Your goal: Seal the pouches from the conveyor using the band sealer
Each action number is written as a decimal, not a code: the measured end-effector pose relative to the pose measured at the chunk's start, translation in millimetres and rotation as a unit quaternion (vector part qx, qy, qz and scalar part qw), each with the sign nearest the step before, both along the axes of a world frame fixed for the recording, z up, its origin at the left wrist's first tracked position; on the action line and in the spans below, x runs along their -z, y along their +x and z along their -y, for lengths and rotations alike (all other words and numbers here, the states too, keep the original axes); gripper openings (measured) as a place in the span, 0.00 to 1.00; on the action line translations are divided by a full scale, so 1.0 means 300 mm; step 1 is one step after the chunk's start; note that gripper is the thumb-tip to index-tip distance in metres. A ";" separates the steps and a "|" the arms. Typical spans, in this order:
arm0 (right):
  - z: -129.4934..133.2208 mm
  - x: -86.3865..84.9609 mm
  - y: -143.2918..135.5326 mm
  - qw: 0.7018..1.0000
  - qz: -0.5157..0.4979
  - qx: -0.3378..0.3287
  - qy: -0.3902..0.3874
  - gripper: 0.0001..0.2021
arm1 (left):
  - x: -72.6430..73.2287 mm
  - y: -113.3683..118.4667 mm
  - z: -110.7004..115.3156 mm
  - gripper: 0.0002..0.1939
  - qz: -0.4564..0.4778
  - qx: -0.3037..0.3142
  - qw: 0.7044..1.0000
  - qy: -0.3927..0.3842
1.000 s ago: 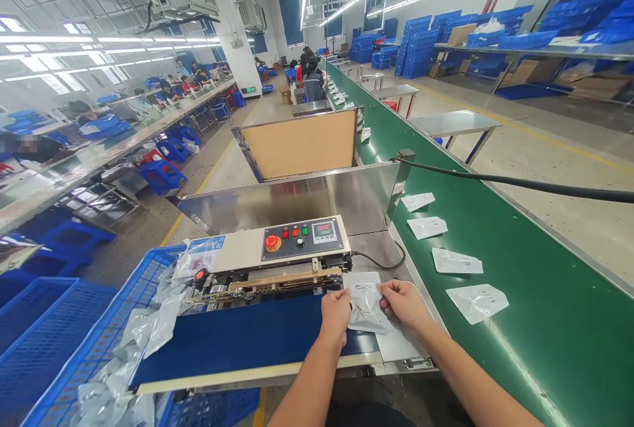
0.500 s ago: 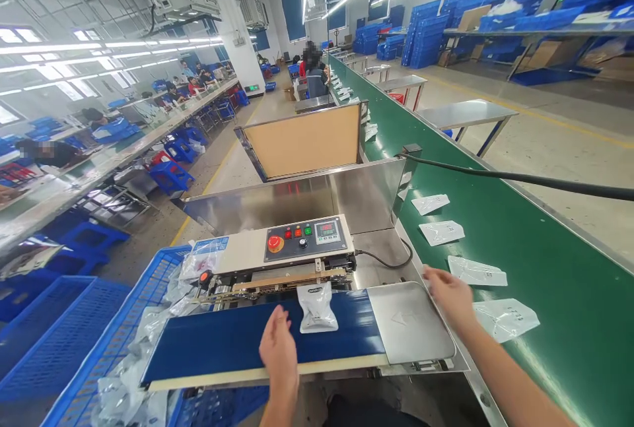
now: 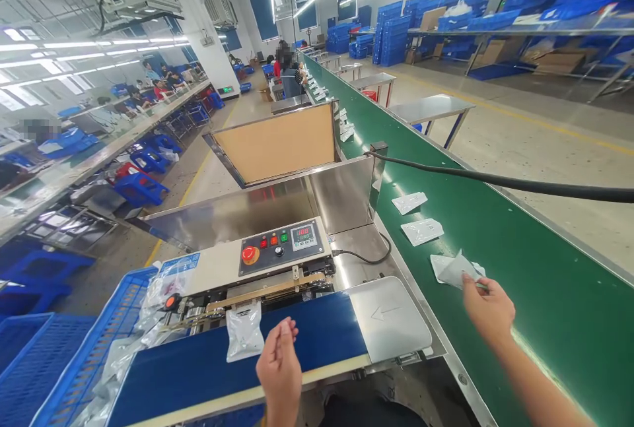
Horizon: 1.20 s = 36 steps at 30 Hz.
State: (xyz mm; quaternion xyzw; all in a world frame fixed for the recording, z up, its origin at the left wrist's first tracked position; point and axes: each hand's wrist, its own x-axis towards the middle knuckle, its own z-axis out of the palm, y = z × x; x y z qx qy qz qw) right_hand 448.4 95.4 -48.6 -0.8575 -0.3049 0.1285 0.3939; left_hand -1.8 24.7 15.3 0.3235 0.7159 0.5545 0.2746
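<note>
Clear pouch pinched in the right hand should lift flat; left hand hovers open, empty.

The sealer's belt is deep blue, its control panel grey with red, orange and green buttons. The long conveyor is green, dotted with white pouches (translucent, faintly printed). The crate is blue mesh; the board is tan.

Sealing machine left of conveyor; one pouch on its belt, crate further left.
</note>
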 end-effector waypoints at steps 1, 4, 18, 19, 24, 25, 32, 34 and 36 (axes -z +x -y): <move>0.006 -0.029 -0.054 1.000 -0.012 0.000 0.019 0.35 | -0.004 0.044 -0.017 0.30 -0.006 0.044 0.999 0.003; 0.050 -0.146 -0.258 0.991 -0.068 -0.072 0.093 0.33 | -0.027 0.189 -0.068 0.24 -0.048 0.188 0.981 0.021; 0.122 -0.222 -0.596 0.838 -0.370 -0.401 -0.026 0.30 | -0.002 0.311 -0.115 0.29 0.008 0.334 0.942 -0.037; 0.114 -0.208 -0.597 0.845 -0.345 -0.408 -0.033 0.30 | 0.004 0.310 -0.116 0.29 0.007 0.335 0.941 -0.042; 0.084 -0.176 -0.621 0.856 -0.310 -0.415 -0.011 0.30 | 0.010 0.310 -0.132 0.29 0.009 0.321 0.946 -0.047; 0.083 -0.176 -0.625 0.851 -0.318 -0.419 -0.009 0.31 | 0.009 0.308 -0.133 0.28 0.019 0.315 0.948 -0.046; 0.087 -0.173 -0.600 0.885 -0.280 -0.372 -0.004 0.27 | 0.060 0.304 -0.141 0.27 0.074 0.259 0.960 -0.071; 0.080 -0.164 -0.590 0.892 -0.323 -0.314 -0.028 0.26 | 0.089 0.311 -0.165 0.26 0.105 0.211 0.966 -0.102; 0.060 -0.156 -0.593 0.886 -0.370 -0.274 -0.056 0.25 | 0.113 0.314 -0.198 0.26 0.128 0.183 0.968 -0.113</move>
